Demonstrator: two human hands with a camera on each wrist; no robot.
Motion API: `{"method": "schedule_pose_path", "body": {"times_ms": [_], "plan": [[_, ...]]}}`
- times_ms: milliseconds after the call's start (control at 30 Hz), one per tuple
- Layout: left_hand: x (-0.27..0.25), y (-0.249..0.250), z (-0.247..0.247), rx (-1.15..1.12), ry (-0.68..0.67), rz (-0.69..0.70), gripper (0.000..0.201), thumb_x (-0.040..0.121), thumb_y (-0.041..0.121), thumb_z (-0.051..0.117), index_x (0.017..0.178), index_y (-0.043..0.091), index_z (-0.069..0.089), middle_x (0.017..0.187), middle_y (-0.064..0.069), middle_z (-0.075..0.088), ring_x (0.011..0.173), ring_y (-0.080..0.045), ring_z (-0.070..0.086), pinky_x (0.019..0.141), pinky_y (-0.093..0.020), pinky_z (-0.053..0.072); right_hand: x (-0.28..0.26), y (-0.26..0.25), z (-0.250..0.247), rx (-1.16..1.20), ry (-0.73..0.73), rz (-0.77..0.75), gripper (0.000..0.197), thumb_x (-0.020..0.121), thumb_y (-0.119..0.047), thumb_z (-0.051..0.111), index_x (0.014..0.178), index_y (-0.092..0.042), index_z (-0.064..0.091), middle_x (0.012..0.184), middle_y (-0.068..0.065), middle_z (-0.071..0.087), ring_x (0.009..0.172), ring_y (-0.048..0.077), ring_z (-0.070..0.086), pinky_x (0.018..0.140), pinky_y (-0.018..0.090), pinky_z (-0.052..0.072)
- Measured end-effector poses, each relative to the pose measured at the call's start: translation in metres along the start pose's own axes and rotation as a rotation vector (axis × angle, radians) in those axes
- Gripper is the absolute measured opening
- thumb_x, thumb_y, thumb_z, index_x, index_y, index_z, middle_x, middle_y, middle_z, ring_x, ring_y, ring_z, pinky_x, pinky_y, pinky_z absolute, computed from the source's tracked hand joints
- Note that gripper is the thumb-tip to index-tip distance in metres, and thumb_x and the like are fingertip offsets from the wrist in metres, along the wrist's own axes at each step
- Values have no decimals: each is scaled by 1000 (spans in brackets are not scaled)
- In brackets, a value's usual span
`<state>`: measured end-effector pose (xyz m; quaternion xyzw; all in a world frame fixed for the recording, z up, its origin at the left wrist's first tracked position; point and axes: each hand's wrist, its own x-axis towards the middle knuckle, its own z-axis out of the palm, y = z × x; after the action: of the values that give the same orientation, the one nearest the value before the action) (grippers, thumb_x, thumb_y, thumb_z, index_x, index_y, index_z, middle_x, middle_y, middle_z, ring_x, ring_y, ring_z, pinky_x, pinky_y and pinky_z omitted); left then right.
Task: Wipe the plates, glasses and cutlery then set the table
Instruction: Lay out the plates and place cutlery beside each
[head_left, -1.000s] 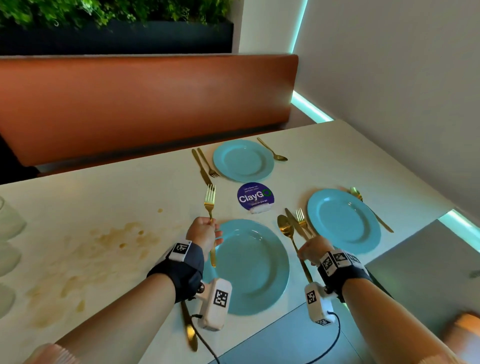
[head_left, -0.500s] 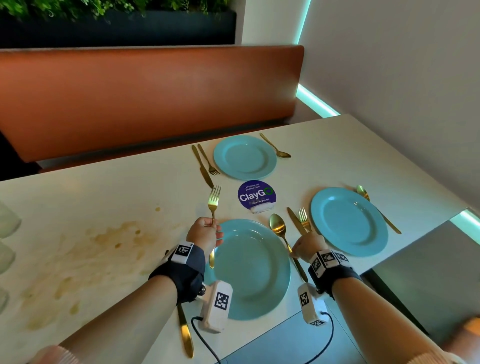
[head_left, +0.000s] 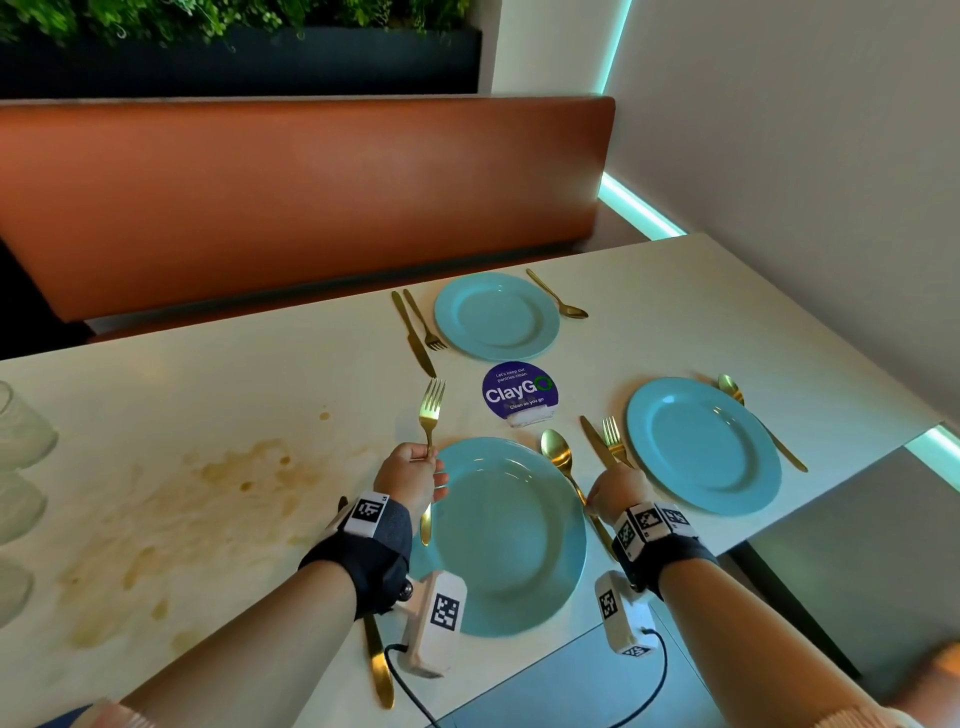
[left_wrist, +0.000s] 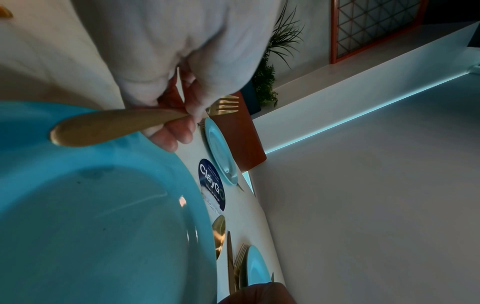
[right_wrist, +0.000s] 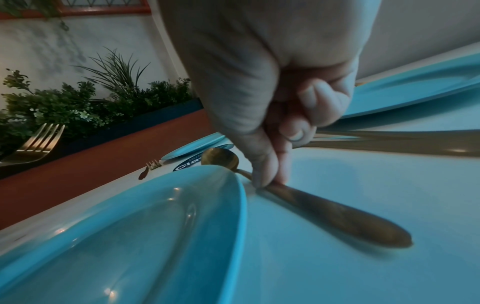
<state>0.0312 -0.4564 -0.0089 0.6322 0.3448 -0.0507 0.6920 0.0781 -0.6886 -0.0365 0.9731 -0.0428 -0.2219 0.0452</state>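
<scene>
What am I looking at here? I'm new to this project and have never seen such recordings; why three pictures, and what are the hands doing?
No machine here: a person wears three cameras. The head picture looks down at a table; the other two come from boxes strapped at each wrist, looking along the fingers.

On the table lie three blue plates, each with gold cutlery beside it, a round purple sticker, brown stains and glasses at the left edge.

The left hand holds a fork by its handle, prongs pointing away, beside the nearest plate. The right hand pinches the handle of a spoon lying on the plate's other side. It looks like the person is laying this place setting.
</scene>
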Motion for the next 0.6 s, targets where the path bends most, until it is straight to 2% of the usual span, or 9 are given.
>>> {"method": "schedule_pose_path", "body": {"times_ms": [100,233,300,367,433,500,567,600], "plan": [[-2,-4,-8,-18,-2,-19,19,96,-2,41,86,9,53,75,-5,54,60,-15,52,58,-26,50,-2,-1,-1,-64,-7,-4,33,89,-34,56,116,-15,65,118,1,64,107,15,62,87,23,51],[-8,-8,-24,2,-16,-26,24,94,-2,44,78,14,53,76,-5,52,63,-14,51,50,-22,53,-9,-4,-14,-61,33,-30,30,95,-28,50,118,-13,63,119,2,64,111,17,60,90,26,48],[-11,-10,-33,19,-29,-27,21,93,0,46,81,14,56,81,-4,53,73,-16,53,58,-26,56,-20,-13,-31,42,98,-27,31,92,-30,54,117,-14,64,120,0,64,110,18,61,90,27,49],[-17,-10,-44,34,-44,-33,19,90,4,53,77,18,58,86,-5,58,84,-23,56,73,-36,56,-37,-29,-45,198,101,-86,31,86,-29,62,113,-16,67,122,0,64,108,19,61,90,25,49],[-23,-11,-54,73,-76,-27,17,84,11,63,74,24,60,94,-8,65,89,-29,58,81,-36,52,-68,-56,-53,427,31,-194,26,83,-25,68,107,-15,71,116,1,67,92,13,63,81,16,48],[-31,-12,-69,88,-107,-28,17,85,11,64,74,24,61,92,-7,63,86,-23,55,76,-29,46,-104,-91,-51,607,-71,-296,23,82,-21,70,102,-10,72,109,2,70,64,4,56,61,9,45],[-39,-16,-86,80,-132,-31,14,87,6,60,82,19,62,81,-4,57,75,-19,50,72,-30,46,-136,-123,-41,682,-150,-333,21,81,-20,71,97,-8,73,101,5,72,51,3,50,55,12,46],[-45,-15,-94,70,-150,-38,13,88,3,57,87,15,62,75,-3,54,67,-17,47,66,-28,44,-148,-136,-34,709,-177,-333,19,81,-19,70,96,-8,74,95,4,73,48,3,50,55,13,47]]}}
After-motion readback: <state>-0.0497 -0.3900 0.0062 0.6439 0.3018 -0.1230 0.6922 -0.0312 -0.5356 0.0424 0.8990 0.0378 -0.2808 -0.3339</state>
